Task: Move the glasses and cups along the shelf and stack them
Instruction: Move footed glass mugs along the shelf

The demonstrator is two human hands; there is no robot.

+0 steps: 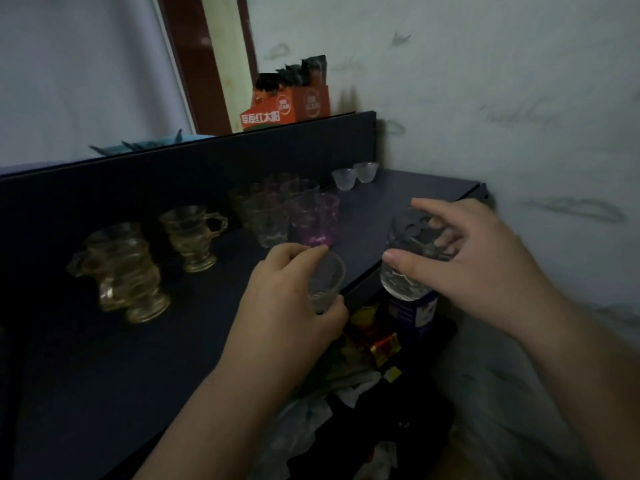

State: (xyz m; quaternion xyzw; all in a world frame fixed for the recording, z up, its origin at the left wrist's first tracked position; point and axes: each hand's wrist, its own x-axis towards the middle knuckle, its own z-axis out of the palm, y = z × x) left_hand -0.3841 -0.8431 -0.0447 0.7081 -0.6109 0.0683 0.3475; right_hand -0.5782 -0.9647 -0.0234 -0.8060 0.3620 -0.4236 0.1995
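Observation:
My left hand point(289, 289) grips a small clear glass point(325, 280) at the front edge of the dark shelf point(138, 341). My right hand point(464, 258) holds a larger clear glass point(410, 258) from above, just past the shelf's front edge. A purple glass point(317, 218) and several clear glasses point(272, 211) stand grouped behind my left hand. Amber handled cups are stacked at the left point(124, 271), and another amber cup stack point(194, 233) stands nearer the middle. Two tiny clear cups point(355, 173) sit at the far right corner.
An orange carton point(287, 103) with dark sachets stands on the ledge above the shelf's back panel point(173, 174). A wall point(519, 98) closes the right side. Below the shelf edge lie a blue box point(412, 317), coloured packets point(374, 337) and clutter.

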